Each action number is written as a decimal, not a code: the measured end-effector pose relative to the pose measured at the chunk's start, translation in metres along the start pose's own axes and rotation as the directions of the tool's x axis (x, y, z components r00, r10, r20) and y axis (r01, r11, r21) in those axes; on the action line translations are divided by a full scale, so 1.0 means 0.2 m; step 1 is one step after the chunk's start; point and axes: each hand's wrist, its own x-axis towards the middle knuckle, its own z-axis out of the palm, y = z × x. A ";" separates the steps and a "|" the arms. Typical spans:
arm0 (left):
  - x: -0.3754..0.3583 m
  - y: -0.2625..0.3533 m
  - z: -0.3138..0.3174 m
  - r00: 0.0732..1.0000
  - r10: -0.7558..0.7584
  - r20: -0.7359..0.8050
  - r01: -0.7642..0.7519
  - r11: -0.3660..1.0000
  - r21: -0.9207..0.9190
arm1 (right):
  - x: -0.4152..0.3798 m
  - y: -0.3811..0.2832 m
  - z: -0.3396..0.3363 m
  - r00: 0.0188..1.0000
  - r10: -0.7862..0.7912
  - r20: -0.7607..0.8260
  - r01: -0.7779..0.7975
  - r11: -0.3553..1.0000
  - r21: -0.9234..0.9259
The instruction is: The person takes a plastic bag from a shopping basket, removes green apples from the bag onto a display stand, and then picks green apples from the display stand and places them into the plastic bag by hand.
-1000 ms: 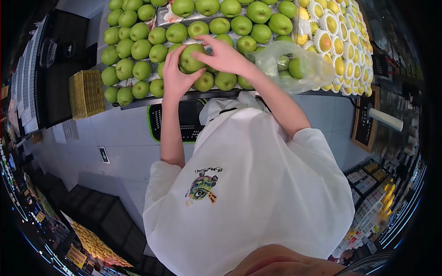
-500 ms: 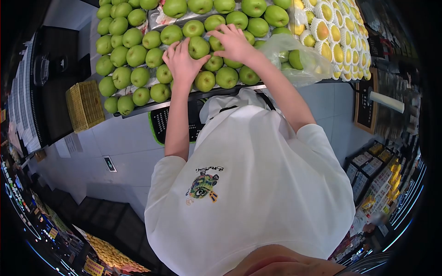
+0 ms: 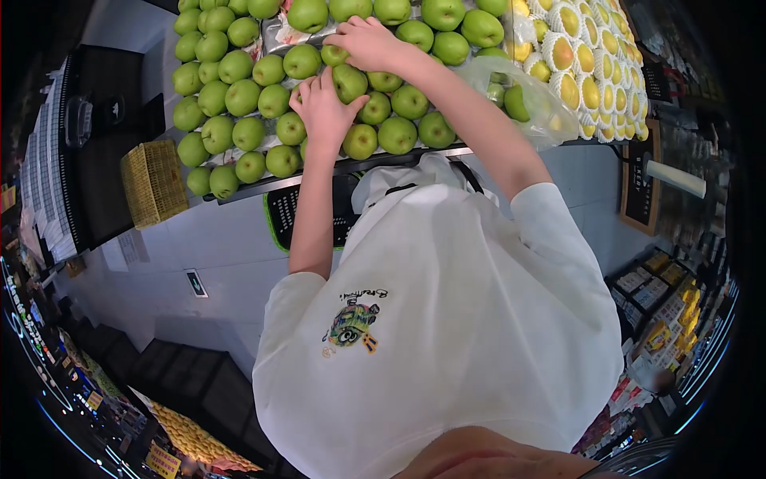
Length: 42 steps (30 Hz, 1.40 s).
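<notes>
My left hand (image 3: 324, 114) rests among the green apples, its thumb and fingers spread around one green apple (image 3: 349, 82). Just beyond it, my right hand (image 3: 367, 45) reaches over with its fingers bent on another apple (image 3: 333, 56), which is partly covered by the hand. Both apples still sit in the rows of the display. To the right of my right forearm, a clear plastic bag (image 3: 546, 108) lies on the fruit with green apples (image 3: 516, 104) inside it.
Yellow fruit in white foam nets (image 3: 586, 60) fills the right end of the stand. A yellow woven basket (image 3: 154, 185) is at the left of the stand. The stand's dark front edge (image 3: 263, 186) runs before my body. A framed sign (image 3: 641, 180) stands at right.
My right hand has moved left and farther forward, from the apples right of my left hand to the one beyond it. My left hand stays around the same apple.
</notes>
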 end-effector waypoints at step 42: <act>-0.01 -0.08 0.09 0.999 -0.029 0.039 0.029 1.000 0.001 | 0.10 0.08 0.00 0.974 -0.215 0.066 0.224 0.954 -0.199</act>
